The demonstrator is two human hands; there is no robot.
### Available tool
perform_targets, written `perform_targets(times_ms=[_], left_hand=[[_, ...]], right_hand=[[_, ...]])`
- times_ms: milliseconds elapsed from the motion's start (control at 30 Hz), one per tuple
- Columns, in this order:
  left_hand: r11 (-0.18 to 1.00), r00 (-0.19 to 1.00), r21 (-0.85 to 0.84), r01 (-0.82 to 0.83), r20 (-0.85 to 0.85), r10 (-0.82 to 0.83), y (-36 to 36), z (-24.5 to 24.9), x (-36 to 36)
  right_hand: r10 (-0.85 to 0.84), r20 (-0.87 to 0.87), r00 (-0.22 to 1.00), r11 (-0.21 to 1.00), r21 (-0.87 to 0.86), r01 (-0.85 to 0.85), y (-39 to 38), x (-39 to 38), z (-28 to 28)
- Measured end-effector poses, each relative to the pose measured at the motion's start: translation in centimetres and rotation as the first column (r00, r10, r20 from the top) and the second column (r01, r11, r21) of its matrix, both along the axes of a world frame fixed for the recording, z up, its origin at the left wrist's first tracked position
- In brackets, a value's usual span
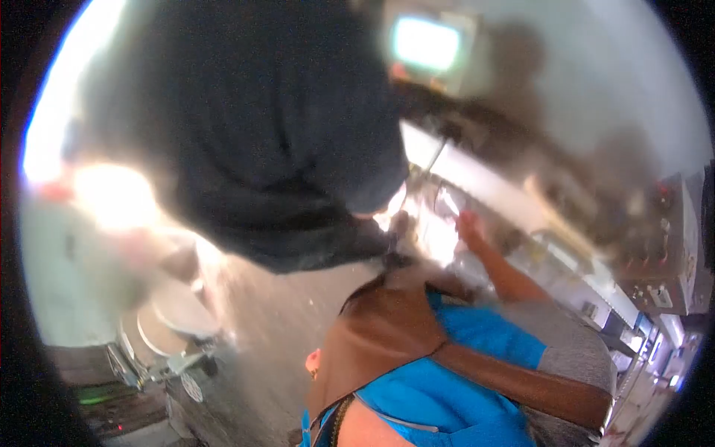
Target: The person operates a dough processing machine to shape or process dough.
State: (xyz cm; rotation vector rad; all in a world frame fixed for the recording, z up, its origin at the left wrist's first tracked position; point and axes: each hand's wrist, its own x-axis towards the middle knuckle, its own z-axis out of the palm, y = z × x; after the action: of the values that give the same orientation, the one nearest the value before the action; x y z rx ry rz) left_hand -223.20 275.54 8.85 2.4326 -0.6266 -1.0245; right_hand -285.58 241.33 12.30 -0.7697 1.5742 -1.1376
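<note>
My right hand (468, 225) reaches out beside a bright, shiny surface (436, 231) that may be clear wrapping. Glare and motion blur hide its fingers, so any hold on something does not show. Low in the view are my blue shirt (484, 335) and a brown apron (387, 335) with a wide strap. At the apron's left edge shows a small patch of skin (313, 361), perhaps part of my left hand; its fingers cannot be made out. Close in front, a person in dark clothing (283, 134) leans toward the same bright surface.
A pale, round-topped object on a wheeled base (164, 328) stands on the grey floor (261, 313) at left. A long pale counter edge (506, 186) runs to the right. A lit screen (426, 43) is at the top, and a boxy appliance (659, 253) stands far right.
</note>
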Motion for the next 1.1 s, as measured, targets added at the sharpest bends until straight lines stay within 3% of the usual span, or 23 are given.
perform_targets(times_ms=[67, 100, 133, 200, 233, 333, 400, 467, 533, 567, 633, 667, 700, 767, 800, 833, 867, 900, 967, 1033, 1067, 1100], left_hand=[[0.992, 0.99, 0.072, 0.101, 0.092, -0.107, -0.5, -2.7, 1.4], [0.989, 0.986, 0.089, 0.119, 0.108, -0.128, -0.3, -4.3, 2.0], [0.987, 0.98, 0.102, 0.125, 0.139, -0.139, -0.5, -5.1, 2.2], [0.994, 0.998, 0.105, 0.031, 0.048, -0.036, -1.8, -2.3, 0.2], [0.994, 1.0, 0.111, -0.018, 0.005, 0.018, -2.5, -0.7, -0.9], [0.982, 0.982, 0.038, -0.185, 0.033, 0.184, -6.8, 10.1, -9.4], [0.975, 0.975, 0.018, -0.22, -0.019, 0.22, -6.8, 10.2, -11.0], [0.968, 0.966, -0.001, -0.251, -0.067, 0.25, -5.3, 9.5, -11.1], [1.0, 0.995, 0.014, -0.017, 0.1, 0.016, -3.2, 7.1, -11.0], [0.997, 0.995, 0.074, -0.001, 0.102, -0.007, -3.0, 7.0, -11.3], [0.996, 0.996, 0.085, -0.036, 0.087, 0.029, -1.6, 7.0, -11.8], [0.994, 0.994, 0.054, -0.091, 0.061, 0.088, -0.6, 7.1, -12.2], [0.989, 0.988, 0.007, -0.15, 0.026, 0.15, 0.3, 7.1, -12.3], [0.97, 0.971, -0.051, -0.238, -0.024, 0.238, 2.2, 7.0, -12.6], [0.979, 0.977, 0.028, -0.202, 0.079, 0.2, 0.4, 9.9, -13.9], [0.979, 0.978, 0.101, -0.177, 0.127, 0.164, 0.6, 9.6, -13.6], [0.974, 0.978, 0.17, -0.149, 0.171, 0.12, 1.3, 9.0, -12.6], [0.972, 0.979, 0.18, -0.153, 0.164, 0.124, 1.8, 8.5, -12.0], [0.967, 0.975, 0.123, -0.221, 0.063, 0.215, 2.5, 7.8, -10.7], [0.973, 0.978, 0.097, -0.209, 0.039, 0.206, 3.6, 7.8, -9.6], [0.976, 0.978, 0.068, -0.209, 0.017, 0.208, 3.5, 7.8, -8.9], [0.977, 0.979, 0.071, -0.203, 0.005, 0.203, 2.6, 8.3, -7.9]], right_hand=[[-0.009, -0.205, 0.979, 0.997, 0.075, 0.025, -0.3, 0.6, 0.4], [0.071, -0.335, 0.94, 0.995, 0.095, -0.041, -0.4, 0.4, 0.7], [0.07, -0.332, 0.941, 0.995, 0.09, -0.042, -0.5, 0.6, 1.9], [0.179, -0.426, 0.887, 0.978, 0.176, -0.113, -0.5, 1.2, 3.7], [0.235, -0.384, 0.893, 0.966, 0.192, -0.172, -0.5, 0.7, 2.9], [0.246, -0.383, 0.89, 0.967, 0.152, -0.202, -1.0, 0.9, 2.2], [0.269, -0.373, 0.888, 0.963, 0.137, -0.234, -2.0, 1.3, 1.6], [0.342, -0.359, 0.868, 0.933, 0.241, -0.268, -2.8, 1.3, 1.2], [0.38, -0.338, 0.861, 0.921, 0.22, -0.32, -3.2, 1.0, 1.4], [0.371, -0.326, 0.869, 0.926, 0.202, -0.319, -3.3, 1.0, 1.7], [0.362, -0.379, 0.851, 0.931, 0.189, -0.312, -3.0, 1.4, 1.9], [0.446, -0.419, 0.791, 0.894, 0.16, -0.419, -2.8, 0.8, 1.1], [0.47, -0.544, 0.695, 0.855, 0.084, -0.512, -2.4, -0.4, -3.4], [0.432, -0.658, 0.617, 0.756, -0.109, -0.646, -0.6, -1.3, -6.9], [0.471, -0.578, 0.667, 0.785, -0.07, -0.615, -0.3, -1.3, -6.2], [0.494, -0.494, 0.715, 0.813, -0.027, -0.581, -0.1, -1.2, -5.3], [0.53, -0.32, 0.785, 0.848, 0.204, -0.489, 0.3, -0.5, -3.1], [0.48, -0.454, 0.751, 0.874, 0.174, -0.454, 1.0, 0.3, -0.9], [0.467, -0.451, 0.761, 0.884, 0.221, -0.412, 2.2, 0.8, 0.2], [0.407, -0.448, 0.796, 0.913, 0.221, -0.343, 4.6, 0.9, 2.1], [0.4, -0.457, 0.794, 0.916, 0.22, -0.335, 5.7, 0.4, 0.5], [0.368, -0.309, 0.877, 0.923, 0.237, -0.304, 6.9, -0.8, -3.4]])
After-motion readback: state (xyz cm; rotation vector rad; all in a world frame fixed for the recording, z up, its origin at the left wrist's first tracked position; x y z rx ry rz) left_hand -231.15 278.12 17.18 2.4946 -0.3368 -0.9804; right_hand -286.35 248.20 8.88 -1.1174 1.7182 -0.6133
